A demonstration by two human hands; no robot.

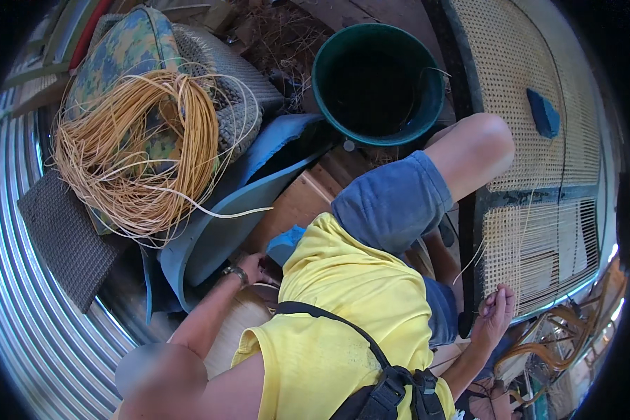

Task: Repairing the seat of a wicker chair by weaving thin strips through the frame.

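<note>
My right hand (495, 311) is low on the right, its fingers pinched on a thin cane strand (472, 259) next to the dark frame edge of a woven cane panel (532, 105). My left hand (255, 267), with a bracelet at the wrist, rests by my hip against the wooden seat; its fingers are partly hidden by my yellow shirt, so what it holds cannot be told. A big coil of yellow cane strands (136, 150) lies on a patterned cushion at the left, out of reach of both hands.
A dark green bucket (378, 84) stands at the top centre beyond my knee. A blue block (543, 112) lies on the cane panel. A grey-blue plastic chair shell (231, 210) and a dark woven mat (66, 234) sit beside corrugated metal (21, 315). Loose cane loops (556, 346) lie lower right.
</note>
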